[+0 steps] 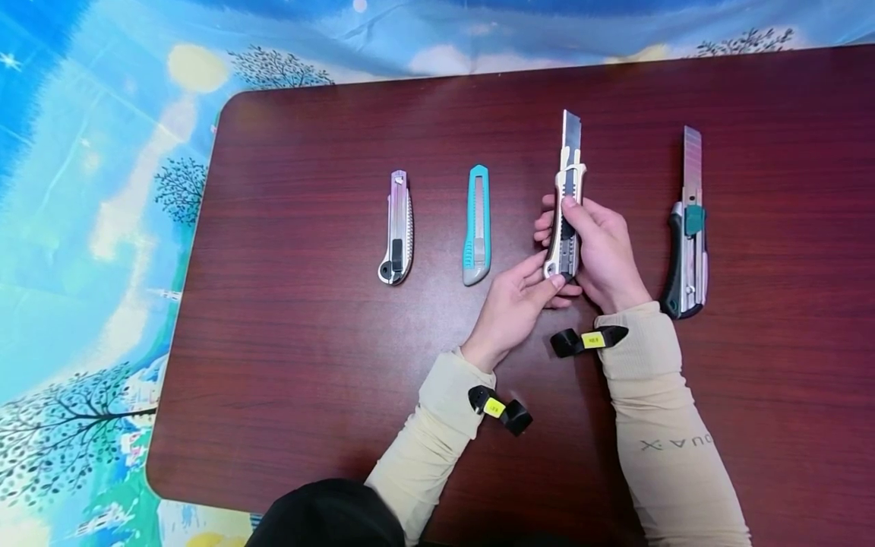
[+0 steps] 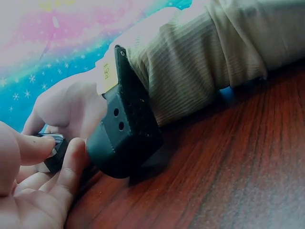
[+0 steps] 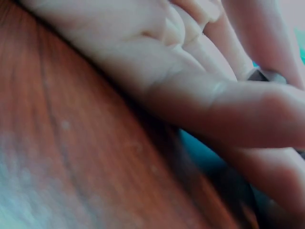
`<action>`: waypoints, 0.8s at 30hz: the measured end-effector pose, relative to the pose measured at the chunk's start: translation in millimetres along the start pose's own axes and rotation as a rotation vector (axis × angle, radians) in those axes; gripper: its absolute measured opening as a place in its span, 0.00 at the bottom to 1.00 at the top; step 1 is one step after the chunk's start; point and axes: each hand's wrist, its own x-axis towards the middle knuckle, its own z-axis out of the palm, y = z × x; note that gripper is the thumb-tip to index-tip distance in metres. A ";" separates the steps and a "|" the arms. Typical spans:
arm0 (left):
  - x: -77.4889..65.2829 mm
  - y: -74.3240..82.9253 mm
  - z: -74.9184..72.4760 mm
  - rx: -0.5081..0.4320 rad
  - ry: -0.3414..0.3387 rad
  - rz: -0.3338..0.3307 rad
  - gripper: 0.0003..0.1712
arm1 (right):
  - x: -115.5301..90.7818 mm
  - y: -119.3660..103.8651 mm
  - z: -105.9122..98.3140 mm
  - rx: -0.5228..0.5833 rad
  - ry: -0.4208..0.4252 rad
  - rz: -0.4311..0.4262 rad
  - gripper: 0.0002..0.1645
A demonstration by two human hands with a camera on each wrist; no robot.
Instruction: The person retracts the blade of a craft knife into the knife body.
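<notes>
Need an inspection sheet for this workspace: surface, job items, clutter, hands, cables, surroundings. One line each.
Surface: dark reddish wood-grain table.
Job items: pale-and-black cutter in hand, blade out; green-and-black cutter on the table at right, blade out; teal cutter and purple-and-silver cutter at left, no blade projecting.
Clutter: nothing seen.
Hands: right hand grips the pale-and-black cutter, thumb on its front; left hand pinches its lower end.
Cables: nothing seen.
Surroundings: blue patterned cloth beyond the table edges.

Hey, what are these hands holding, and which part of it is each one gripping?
The white-and-black cutter knife, third from the left: the right hand grips the middle of its handle, and the left hand pinches its bottom end.
</notes>
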 end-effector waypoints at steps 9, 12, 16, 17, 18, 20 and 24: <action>2.7 -7.7 -1.6 0.028 -0.007 -0.008 0.24 | -0.6 1.4 0.2 0.043 -0.031 -0.012 0.28; 5.3 -14.2 -3.2 0.028 -0.012 -0.004 0.24 | -1.2 1.0 0.1 0.039 -0.036 -0.013 0.27; 5.9 -16.5 -4.4 0.027 -0.017 0.010 0.23 | -1.4 1.4 0.3 0.013 -0.046 -0.021 0.26; 5.8 -16.5 -4.7 0.026 -0.018 0.013 0.23 | -1.3 1.6 0.3 0.006 -0.050 -0.025 0.26; 5.8 -16.3 -4.9 0.026 -0.020 0.016 0.23 | -1.3 1.7 0.3 -0.002 -0.053 -0.028 0.26; 5.8 -16.2 -5.3 0.031 -0.025 0.018 0.22 | -1.2 2.1 0.2 -0.011 -0.059 -0.033 0.25; 6.4 -16.8 -5.4 0.031 -0.025 0.014 0.23 | -1.6 1.9 -0.7 -0.007 -0.070 -0.037 0.25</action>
